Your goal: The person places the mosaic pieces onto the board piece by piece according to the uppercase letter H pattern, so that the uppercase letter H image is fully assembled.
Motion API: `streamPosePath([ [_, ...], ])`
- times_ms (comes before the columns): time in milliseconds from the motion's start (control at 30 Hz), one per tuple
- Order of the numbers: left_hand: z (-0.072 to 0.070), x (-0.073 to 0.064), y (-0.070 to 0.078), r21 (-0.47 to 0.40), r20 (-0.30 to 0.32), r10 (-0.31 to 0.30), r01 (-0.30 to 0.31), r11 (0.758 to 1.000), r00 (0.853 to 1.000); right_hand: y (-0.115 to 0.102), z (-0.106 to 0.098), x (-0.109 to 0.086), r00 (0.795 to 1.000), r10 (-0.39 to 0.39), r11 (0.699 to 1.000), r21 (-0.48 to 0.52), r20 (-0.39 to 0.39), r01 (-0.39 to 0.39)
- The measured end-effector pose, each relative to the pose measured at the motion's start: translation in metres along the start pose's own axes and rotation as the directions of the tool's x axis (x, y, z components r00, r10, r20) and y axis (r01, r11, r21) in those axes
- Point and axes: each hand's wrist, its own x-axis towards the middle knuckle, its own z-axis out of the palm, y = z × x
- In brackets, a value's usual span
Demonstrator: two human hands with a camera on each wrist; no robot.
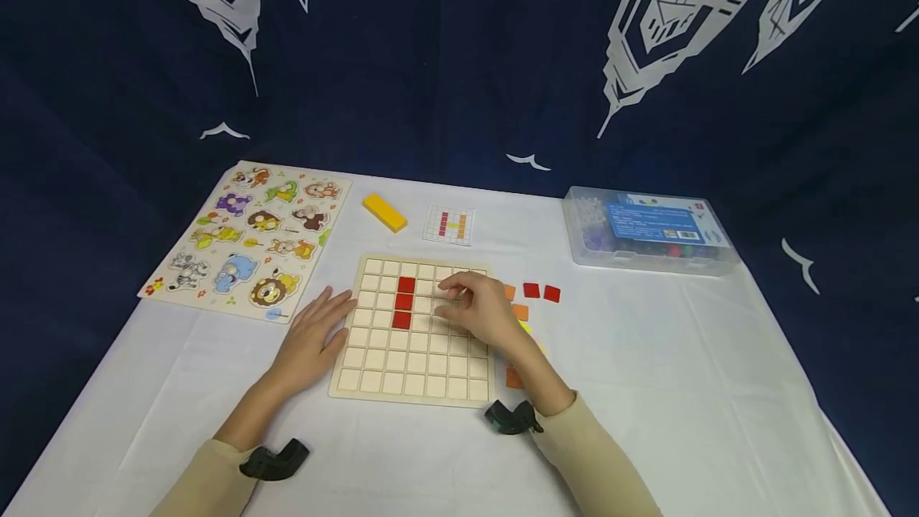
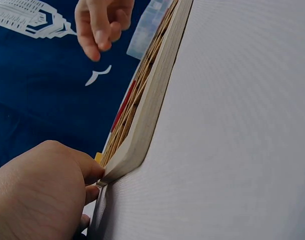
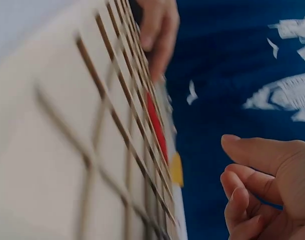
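Note:
A wooden grid board [image 1: 373,359] lies on the table, with three red square tiles [image 1: 404,301] in one column of its upper left part. My left hand [image 1: 310,341] rests at the board's left edge, fingertips touching the rim; the left wrist view has its thumb [image 2: 92,170] against the corner. Over the right half of the board hovers my right hand [image 1: 477,308]. Its thumb and fingers [image 3: 237,175] are loosely bent and apart, nothing between them. To the right of the board, partly behind that hand, lie orange tiles [image 1: 520,312] and two red tiles [image 1: 531,290].
Behind the board are a printed pattern card [image 1: 448,225] and a yellow block [image 1: 384,213]. An animal puzzle board [image 1: 244,242] lies at the left. A clear plastic box [image 1: 585,230] with a blue label stands at the back right, before a dark blue cloth [image 1: 431,102].

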Motion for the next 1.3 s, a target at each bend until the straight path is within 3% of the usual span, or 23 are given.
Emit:
streamPosePath([
  [267, 0.0, -0.001, 0.001, -0.005, -0.001, 0.004, -0.004, 1.0, 1.0, 0.034, -0.055, -0.014, 0.993, 0.055, 0.998, 0.015, -0.103, -0.054],
  [500, 0.0, -0.001, 0.001, -0.013, -0.003, -0.001, 0.001, 1.0, 1.0, 0.066, -0.081, -0.024, 0.977, 0.115, 0.992, -0.038, -0.177, -0.124],
  [967, 0.0, 0.0, 0.002, -0.014, 0.001, -0.003, 0.003, 1.0, 1.0, 0.102, -0.098, -0.032, 0.944, 0.233, 0.963, -0.077, -0.235, -0.257],
  [1300, 0.0, -0.001, 0.001, -0.017, -0.003, -0.002, 0.002, 1.0, 1.0, 0.116, -0.098, -0.034, 0.934, 0.263, 0.953, -0.087, -0.242, -0.291],
])
